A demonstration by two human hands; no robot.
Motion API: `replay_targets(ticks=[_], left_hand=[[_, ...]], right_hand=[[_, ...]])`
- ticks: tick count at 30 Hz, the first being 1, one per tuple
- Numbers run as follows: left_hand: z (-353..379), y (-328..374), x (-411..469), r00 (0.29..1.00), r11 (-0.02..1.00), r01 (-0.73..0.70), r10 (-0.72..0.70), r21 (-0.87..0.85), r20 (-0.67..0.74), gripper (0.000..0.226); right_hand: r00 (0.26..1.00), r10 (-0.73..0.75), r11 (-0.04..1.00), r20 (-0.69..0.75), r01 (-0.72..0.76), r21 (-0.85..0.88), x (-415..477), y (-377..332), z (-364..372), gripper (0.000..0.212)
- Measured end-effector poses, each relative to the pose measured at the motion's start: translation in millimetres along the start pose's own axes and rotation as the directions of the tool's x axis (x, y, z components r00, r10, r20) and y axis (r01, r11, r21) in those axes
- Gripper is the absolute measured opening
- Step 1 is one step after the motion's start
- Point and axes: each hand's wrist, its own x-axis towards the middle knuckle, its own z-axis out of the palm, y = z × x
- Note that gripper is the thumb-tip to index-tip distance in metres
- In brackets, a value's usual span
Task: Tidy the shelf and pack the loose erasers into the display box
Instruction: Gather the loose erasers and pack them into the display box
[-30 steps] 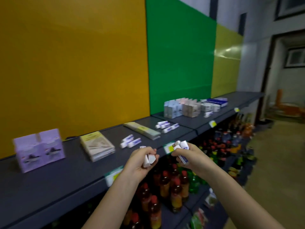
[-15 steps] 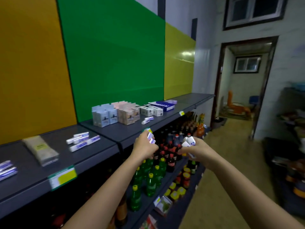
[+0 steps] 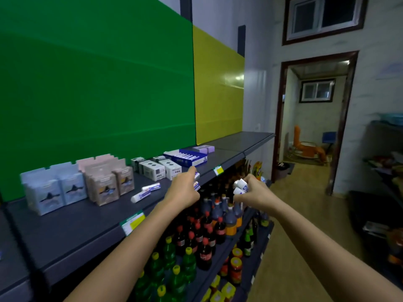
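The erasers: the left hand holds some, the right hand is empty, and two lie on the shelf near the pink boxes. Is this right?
Not quite. The head view shows the right hand also holding erasers. The rest stands: the left hand holds some, and two loose erasers lie on the shelf near the pink boxes.

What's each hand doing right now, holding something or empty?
Left hand: closed, gripping erasers.
Right hand: closed, gripping another bunch of erasers.

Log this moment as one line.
left hand: grips erasers; right hand: grips erasers; display box: on shelf; loose erasers: on shelf
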Motion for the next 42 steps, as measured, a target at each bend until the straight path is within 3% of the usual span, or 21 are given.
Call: replay_targets(ticks=[8,16,21,27,30,32,35,39,42], left_hand=[[59.4,14.4,110.5,0.994,0.995,0.101,-0.101,-0.016,0.031,0.027],[98.3,8.3,198.6,0.966,0.967,0.239,-0.227,0.085,-0.126,0.019],[110.9,2.2,243.7,0.912,0.919,0.380,-0.354,0.106,-0.208,0.023],[115.9,-11.1,272.4,0.798,0.834,0.547,-0.545,-0.070,-0.259,0.023],[113.5,-24.9,285.0,0.742,0.789,0.556,-0.613,-0.262,-0.272,0.017],[112.1,-28.1,291.4,0.703,0.686,0.488,-0.675,-0.539,-0.222,0.011],[114.0,-33.7,304.7,0.659,0.455,0.350,-0.741,-0.819,-0.130,0.024],[111.5,-43.2,327.7,0.591,0.078,0.142,-0.807,-0.987,0.021,0.015],[110.4,-62.9,343.4,0.583,-0.137,-0.059,-0.809,-0.989,0.077,0.015]], right_hand=[[0.996,-0.090,0.996,0.029,0.090,-0.009,119.3,48.1,-31.1,0.031],[0.969,-0.198,0.977,0.149,0.183,0.111,250.3,77.7,-31.2,0.024],[0.904,-0.338,0.941,0.262,0.319,0.111,320.3,74.0,-27.6,0.019],[0.820,-0.438,0.898,0.368,0.382,0.218,376.7,60.0,-0.5,0.016],[0.787,-0.466,0.880,0.404,0.367,0.300,398.9,52.7,16.9,0.017],[0.776,-0.467,0.865,0.424,0.304,0.398,409.2,45.5,27.8,0.016],[0.768,-0.459,0.824,0.447,0.181,0.537,422.4,30.3,45.1,0.012],[0.749,-0.437,0.746,0.498,-0.007,0.666,433.8,1.6,63.1,0.010],[0.769,-0.465,0.725,0.438,0.047,0.688,442.1,-15.0,77.1,0.012]])
